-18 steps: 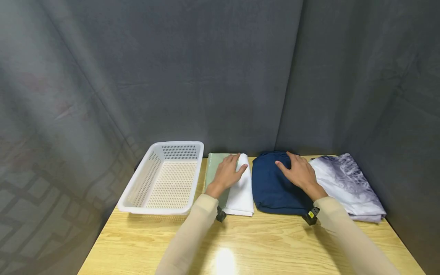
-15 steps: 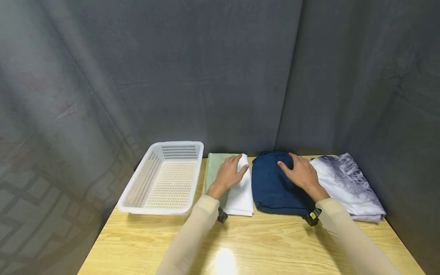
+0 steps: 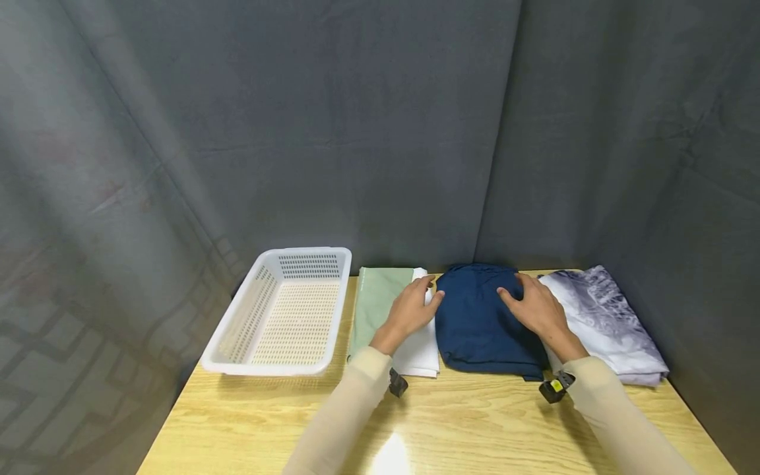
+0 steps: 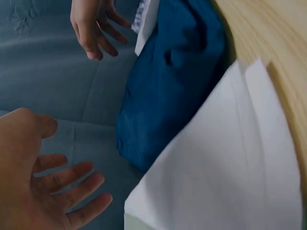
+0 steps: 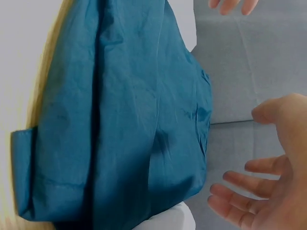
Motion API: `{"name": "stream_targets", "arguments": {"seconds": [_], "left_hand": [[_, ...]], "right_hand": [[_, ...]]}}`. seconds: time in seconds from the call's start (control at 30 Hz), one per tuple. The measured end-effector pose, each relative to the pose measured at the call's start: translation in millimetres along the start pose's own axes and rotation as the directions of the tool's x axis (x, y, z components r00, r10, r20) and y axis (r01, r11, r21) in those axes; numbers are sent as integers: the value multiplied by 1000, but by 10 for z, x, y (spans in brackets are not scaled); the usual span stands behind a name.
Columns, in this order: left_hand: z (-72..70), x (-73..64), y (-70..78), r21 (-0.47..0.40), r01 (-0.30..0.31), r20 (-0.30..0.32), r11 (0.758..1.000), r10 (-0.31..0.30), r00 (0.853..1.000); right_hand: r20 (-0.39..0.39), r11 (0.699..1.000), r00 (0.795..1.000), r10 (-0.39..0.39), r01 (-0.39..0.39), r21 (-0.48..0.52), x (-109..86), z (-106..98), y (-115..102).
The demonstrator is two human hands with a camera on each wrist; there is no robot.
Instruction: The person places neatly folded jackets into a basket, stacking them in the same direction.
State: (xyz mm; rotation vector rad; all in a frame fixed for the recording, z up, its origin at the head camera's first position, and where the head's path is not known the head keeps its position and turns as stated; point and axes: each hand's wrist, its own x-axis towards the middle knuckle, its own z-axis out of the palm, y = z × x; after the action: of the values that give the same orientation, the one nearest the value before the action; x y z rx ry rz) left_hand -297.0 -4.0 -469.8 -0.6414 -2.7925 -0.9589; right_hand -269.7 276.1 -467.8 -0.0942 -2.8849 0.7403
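My left hand (image 3: 410, 310) is drifting rightward near the folded white cloth (image 3: 421, 349), my right hand (image 3: 539, 310) rightward by the folded navy cloth (image 3: 472, 323), fingers (image 4: 79, 190) staying wide.

Left hand (image 3: 410, 309) hides part of the white cloth (image 3: 420, 349) (2 sleeves (image 3: 344, 417) cropped below).

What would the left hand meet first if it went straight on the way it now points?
Probably the grey curtain behind the table; the left hand points that way. Its height above the white cloth is unclear, so it could brush that first.
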Motion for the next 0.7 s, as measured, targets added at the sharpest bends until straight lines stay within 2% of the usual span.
{"name": "stream_targets", "arguments": {"seconds": [0.23, 0.4, 0.53, 0.57, 0.7], "left_hand": [[122, -42, 108, -67, 36, 38, 997, -33, 999], [219, -67, 140, -85, 69, 41, 994, -66, 997], [296, -64, 119, -110, 90, 39, 990, -86, 996], [362, -47, 61, -101, 81, 28, 992, -79, 996], [428, -46, 16, -123, 113, 59, 986, -107, 993]], "right_hand": [[23, 1000, 1000, 5, -5, 19, -27, 2, 70], [36, 999, 999, 3, -5, 38, -28, 17, 126], [71, 998, 997, 21, -25, 60, -29, 55, 176], [84, 997, 996, 31, -36, 63, -30, 66, 190], [131, 994, 989, 75, -84, 63, -43, 104, 242]]}}
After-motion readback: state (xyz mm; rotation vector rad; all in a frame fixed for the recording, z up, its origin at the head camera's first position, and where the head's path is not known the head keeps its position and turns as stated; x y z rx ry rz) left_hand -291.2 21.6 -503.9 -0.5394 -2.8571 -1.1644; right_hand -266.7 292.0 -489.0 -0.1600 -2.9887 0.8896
